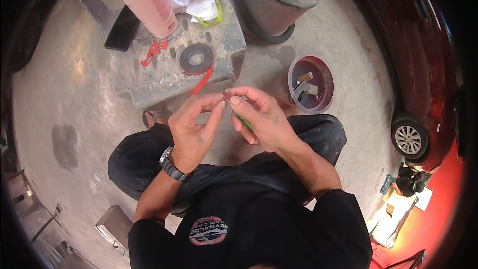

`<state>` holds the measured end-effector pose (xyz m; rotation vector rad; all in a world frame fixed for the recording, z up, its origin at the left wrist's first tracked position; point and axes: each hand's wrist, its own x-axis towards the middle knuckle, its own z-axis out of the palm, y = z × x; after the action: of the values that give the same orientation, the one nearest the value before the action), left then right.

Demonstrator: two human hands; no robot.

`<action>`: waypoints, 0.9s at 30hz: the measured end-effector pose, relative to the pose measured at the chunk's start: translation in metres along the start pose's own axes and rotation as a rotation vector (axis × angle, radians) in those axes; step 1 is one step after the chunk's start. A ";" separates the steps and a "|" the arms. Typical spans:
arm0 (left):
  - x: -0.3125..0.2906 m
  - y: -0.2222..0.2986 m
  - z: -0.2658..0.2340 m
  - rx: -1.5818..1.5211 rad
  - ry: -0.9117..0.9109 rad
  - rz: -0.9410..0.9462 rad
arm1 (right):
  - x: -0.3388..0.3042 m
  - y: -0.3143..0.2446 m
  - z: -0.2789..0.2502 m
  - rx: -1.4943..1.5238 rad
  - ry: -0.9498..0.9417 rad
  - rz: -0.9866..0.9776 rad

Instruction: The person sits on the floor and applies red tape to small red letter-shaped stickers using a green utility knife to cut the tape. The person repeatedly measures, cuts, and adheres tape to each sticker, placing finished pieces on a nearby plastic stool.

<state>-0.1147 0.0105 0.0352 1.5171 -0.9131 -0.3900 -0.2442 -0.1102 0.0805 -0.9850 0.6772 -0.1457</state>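
The left hand (191, 127) and the right hand (266, 122) meet in front of the body. Both pinch a tiny dark red thing (226, 96) between their fingertips, so it sits right in the middle, where the hands meet. The right hand's lower fingers also curl around something green (243, 120). A roll of tape (187, 61) lies near the fingertips, just past them, on a worn grey bench (137, 87).

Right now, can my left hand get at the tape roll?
Probably yes: the tape roll lies just ahead of your left hand, uncovered, though that hand is pinching a small reddish piece.
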 end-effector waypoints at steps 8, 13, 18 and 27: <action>0.000 0.002 0.003 -0.010 -0.015 -0.038 | -0.002 -0.001 -0.001 -0.134 0.055 -0.018; 0.003 0.001 0.001 0.066 0.019 0.014 | -0.001 0.002 -0.003 -0.050 0.006 0.005; 0.010 0.013 0.003 0.161 0.046 0.091 | -0.001 0.001 -0.003 0.009 -0.005 0.019; 0.008 0.007 0.005 0.178 0.042 0.164 | 0.001 0.006 -0.006 0.117 -0.051 0.065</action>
<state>-0.1153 0.0014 0.0430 1.5919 -1.0530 -0.1614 -0.2476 -0.1114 0.0727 -0.8503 0.6463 -0.1016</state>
